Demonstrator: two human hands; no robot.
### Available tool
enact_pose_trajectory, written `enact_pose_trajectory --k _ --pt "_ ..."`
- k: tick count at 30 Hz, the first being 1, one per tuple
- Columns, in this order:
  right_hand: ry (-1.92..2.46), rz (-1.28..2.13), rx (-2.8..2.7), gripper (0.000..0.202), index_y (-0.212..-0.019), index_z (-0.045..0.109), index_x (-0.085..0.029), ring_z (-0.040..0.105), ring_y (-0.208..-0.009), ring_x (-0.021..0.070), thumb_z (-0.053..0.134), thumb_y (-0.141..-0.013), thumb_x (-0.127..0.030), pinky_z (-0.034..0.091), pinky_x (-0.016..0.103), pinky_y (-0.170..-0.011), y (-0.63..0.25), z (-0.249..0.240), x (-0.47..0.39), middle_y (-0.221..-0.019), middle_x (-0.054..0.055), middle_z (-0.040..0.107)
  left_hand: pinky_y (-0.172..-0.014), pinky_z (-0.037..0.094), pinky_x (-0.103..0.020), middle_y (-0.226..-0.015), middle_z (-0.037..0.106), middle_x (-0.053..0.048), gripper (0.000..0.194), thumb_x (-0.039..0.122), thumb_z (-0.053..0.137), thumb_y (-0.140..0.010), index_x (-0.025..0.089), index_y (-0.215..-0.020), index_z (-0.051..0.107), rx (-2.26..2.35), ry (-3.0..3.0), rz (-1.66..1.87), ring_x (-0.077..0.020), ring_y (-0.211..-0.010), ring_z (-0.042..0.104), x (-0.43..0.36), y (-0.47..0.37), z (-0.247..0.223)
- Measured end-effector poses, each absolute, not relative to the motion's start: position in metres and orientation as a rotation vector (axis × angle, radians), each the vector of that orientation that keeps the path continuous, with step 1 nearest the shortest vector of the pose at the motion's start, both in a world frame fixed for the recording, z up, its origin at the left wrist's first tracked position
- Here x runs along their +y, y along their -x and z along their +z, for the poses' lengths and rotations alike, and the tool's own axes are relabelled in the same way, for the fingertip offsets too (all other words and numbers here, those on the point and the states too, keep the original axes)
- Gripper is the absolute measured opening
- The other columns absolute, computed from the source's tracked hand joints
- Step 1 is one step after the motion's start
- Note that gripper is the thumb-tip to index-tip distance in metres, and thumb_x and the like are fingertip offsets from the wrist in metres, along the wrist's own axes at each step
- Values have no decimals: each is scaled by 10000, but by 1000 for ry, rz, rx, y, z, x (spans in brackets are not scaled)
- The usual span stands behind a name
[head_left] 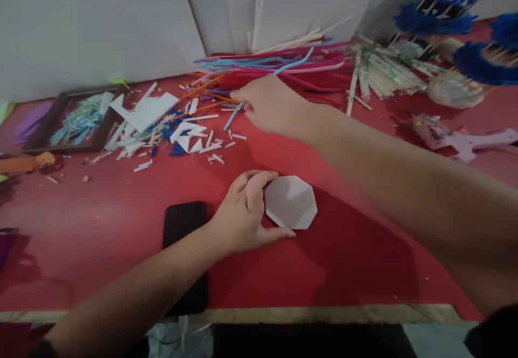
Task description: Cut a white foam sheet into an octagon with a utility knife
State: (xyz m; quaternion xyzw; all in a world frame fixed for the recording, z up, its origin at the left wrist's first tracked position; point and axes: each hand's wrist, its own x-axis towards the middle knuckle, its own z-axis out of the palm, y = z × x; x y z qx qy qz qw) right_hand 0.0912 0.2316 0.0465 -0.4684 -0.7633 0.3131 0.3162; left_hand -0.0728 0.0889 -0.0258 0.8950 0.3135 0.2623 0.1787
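Observation:
My left hand rests on the red table. Its fingers and thumb curve around the left side of a white octagonal piece, whose material I cannot make out for certain. Farther back, my right hand is closed in a pinch on a light blue pipe cleaner. One end of it sticks out below the fingertips, and a light blue length rises behind the hand. Beyond lies a pile of pipe cleaners in pink, red, purple and blue, with orange ones towards the left.
A black phone lies beside my left forearm. White scraps litter the table behind it. At the back left is a brown frame with shreds. Wrapped sticks, a pink glue gun and blue fringed pieces occupy the right.

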Motion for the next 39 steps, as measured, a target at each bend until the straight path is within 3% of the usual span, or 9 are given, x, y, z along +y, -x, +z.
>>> enact_pose_trajectory --k 4,7,12,16,23,26,29,35,39 --pt "1235 770 -1980 286 -1097 767 -226 696 -1128 274 686 -834 -149 481 499 -1064 -106 40 208 -1112 10 757 -1042 528 -562 -1388 564 -220 985 507 857 -803 233 -1511 230 833 -2453 1007 -372 -1281 619 93 69 -30" --pt "1315 994 -1576 219 -1020 757 -229 728 -901 221 640 -930 -391 590 411 -837 -138 27 164 -1028 50 763 -1024 538 -537 -1458 517 -231 976 432 836 -845 273 -1528 158 786 -2386 1269 -361 -1361 569 96 63 -30" --pt "1363 1411 -1221 490 -844 745 -239 673 -642 179 730 -771 -724 527 297 -504 -182 7 95 -830 64 755 -1020 549 -520 -1495 515 -221 994 492 856 -823 304 -1530 183 817 -2279 1353 -370 -1370 574 99 58 -26" --pt "1367 1529 -1247 529 -687 718 -210 554 -431 139 807 -677 -732 437 272 -382 -186 3 78 -533 20 624 -1044 544 -541 -1531 497 -206 934 430 832 -862 338 -1522 179 713 -2268 1316 -369 -1402 552 98 59 -23" --pt "1357 1429 -1189 473 -660 734 -217 562 -457 120 859 -654 -673 460 254 -418 -176 -7 85 -552 18 653 -1096 525 -594 -1635 354 -267 991 509 836 -842 314 -1515 135 846 -2035 1147 -378 -1432 520 95 63 -22" --pt "1347 1377 -1179 475 -681 750 -229 567 -461 127 835 -675 -696 468 261 -415 -177 -12 84 -565 23 672 -1045 584 -538 -1503 563 -220 871 545 799 -862 261 -1506 286 928 -1583 989 -338 -1310 644 99 64 -12" --pt "1343 1354 -1184 475 -666 755 -227 573 -457 130 830 -686 -696 482 271 -423 -178 -14 82 -565 35 682 -959 639 -478 -1140 784 -137 691 566 777 -863 190 -1386 525 1004 -1210 832 -306 -1118 751 104 63 -1" --pt "1293 1357 -1146 458 -703 768 -223 568 -462 129 815 -726 -678 518 294 -452 -180 -18 83 -574 26 663 -781 689 -358 -1029 812 -102 530 533 854 -776 165 -1140 737 1046 -1032 802 -271 -996 784 105 63 5" --pt "1247 1352 -1088 423 -944 779 -268 638 -552 158 823 -745 -638 542 308 -475 -181 -17 84 -692 14 708 -759 692 -342 -1028 811 -92 484 512 861 -772 177 -1106 757 1065 -1003 842 -256 -984 782 106 63 2"
